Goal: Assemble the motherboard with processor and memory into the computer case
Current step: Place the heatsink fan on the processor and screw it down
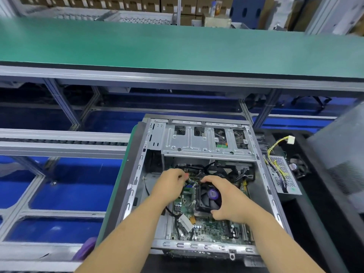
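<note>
Long green conveyor belt [177,44] across the top, from nine o'clock to three o'clock. Below it, at six o'clock, open computer case [137,174] lying flat, silver drive cage [206,142] along its twelve o'clock edge. Inside, green motherboard [212,229] seated on the case floor, black cooler fan [208,196] with purple hub label at its centre. Right hand [228,201] curled around the fan from three o'clock, thumb at the fan's six o'clock corner, fingertips over its twelve o'clock edge. Left hand [169,184] at nine o'clock of the fan, fingers bent and pinching among the black cables [199,170] above the board; exact item pinched too small to tell. White connector [185,222] loose over the board at seven o'clock of the fan. Outside the case at three o'clock, perforated power supply [283,174] with yellow wire bundle [275,148].
</note>
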The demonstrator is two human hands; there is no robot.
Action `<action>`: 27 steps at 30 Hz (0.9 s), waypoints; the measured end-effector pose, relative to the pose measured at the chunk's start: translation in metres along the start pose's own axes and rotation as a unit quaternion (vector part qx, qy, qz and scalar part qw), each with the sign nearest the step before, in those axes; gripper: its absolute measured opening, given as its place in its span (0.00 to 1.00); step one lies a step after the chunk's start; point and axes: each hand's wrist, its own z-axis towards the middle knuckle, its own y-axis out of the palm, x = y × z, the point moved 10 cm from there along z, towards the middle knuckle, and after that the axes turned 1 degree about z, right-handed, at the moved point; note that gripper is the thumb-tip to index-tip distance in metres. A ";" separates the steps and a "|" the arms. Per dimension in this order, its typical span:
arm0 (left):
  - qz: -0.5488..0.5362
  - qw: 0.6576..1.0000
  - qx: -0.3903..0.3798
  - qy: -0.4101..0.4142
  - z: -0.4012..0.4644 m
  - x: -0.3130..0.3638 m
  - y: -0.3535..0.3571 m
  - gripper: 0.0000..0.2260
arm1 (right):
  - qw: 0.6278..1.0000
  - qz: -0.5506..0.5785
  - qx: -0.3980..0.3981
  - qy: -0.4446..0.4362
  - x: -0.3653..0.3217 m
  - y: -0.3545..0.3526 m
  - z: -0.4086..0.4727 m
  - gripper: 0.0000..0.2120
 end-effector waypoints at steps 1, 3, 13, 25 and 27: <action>0.006 1.000 0.007 -0.019 0.001 -0.005 0.000 0.14 | 1.000 -0.004 -0.001 -0.004 -0.002 0.000 0.000 0.43; -0.001 0.999 0.013 -0.042 0.001 -0.011 0.002 0.17 | 1.000 -0.022 -0.017 -0.014 -0.007 0.004 0.000 0.43; 0.048 0.995 -0.005 -0.092 -0.003 -0.025 0.004 0.17 | 0.991 -0.120 -0.043 -0.032 -0.022 0.025 0.010 0.41; -0.048 0.974 -0.161 -0.154 -0.013 -0.027 0.035 0.10 | 0.991 -0.103 -0.062 -0.050 -0.019 0.026 0.007 0.40; -0.095 0.956 -0.204 -0.190 -0.020 -0.028 0.044 0.14 | 0.991 -0.108 -0.057 -0.059 -0.022 0.025 0.006 0.39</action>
